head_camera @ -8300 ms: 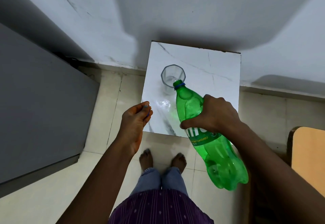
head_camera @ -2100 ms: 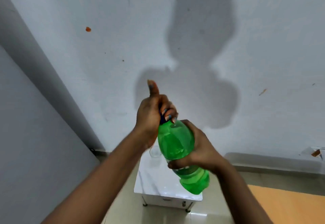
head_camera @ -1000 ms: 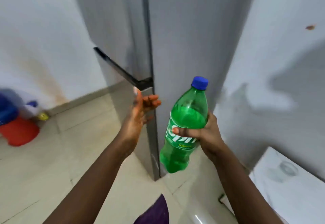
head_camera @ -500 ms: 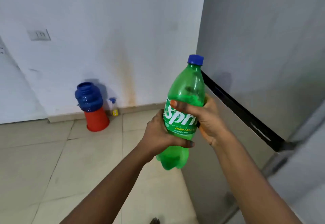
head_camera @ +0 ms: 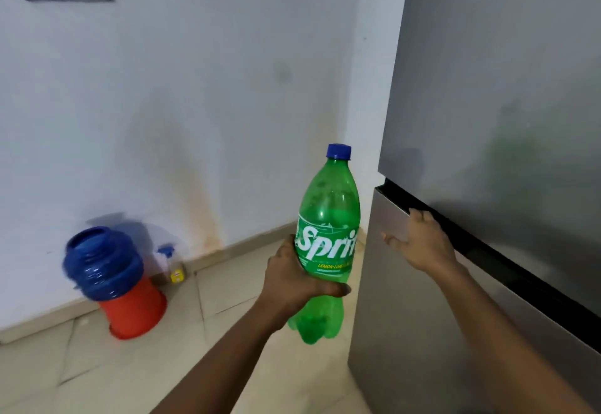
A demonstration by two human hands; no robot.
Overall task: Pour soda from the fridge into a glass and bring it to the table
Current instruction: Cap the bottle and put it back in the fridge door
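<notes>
A green soda bottle (head_camera: 328,218) with a blue cap is held upright in front of me, capped and partly full. My left hand (head_camera: 292,283) is wrapped around its lower half, below the label. My right hand (head_camera: 419,244) has its fingers apart and reaches the dark gap between the upper and lower doors of the grey fridge (head_camera: 487,104); its fingertips touch the top edge of the lower door (head_camera: 406,316). Both doors look closed. The glass and the table are out of view.
A blue jug (head_camera: 102,262) sits upside down on a red bucket (head_camera: 133,311) by the white wall on the left. A small spray bottle (head_camera: 172,267) stands beside them. Beige floor tiles (head_camera: 97,374) spread between them and the fridge.
The bottle passed from both hands to my left hand alone. My right hand let go and moved right to the fridge's lower door edge. The view turned slightly right.
</notes>
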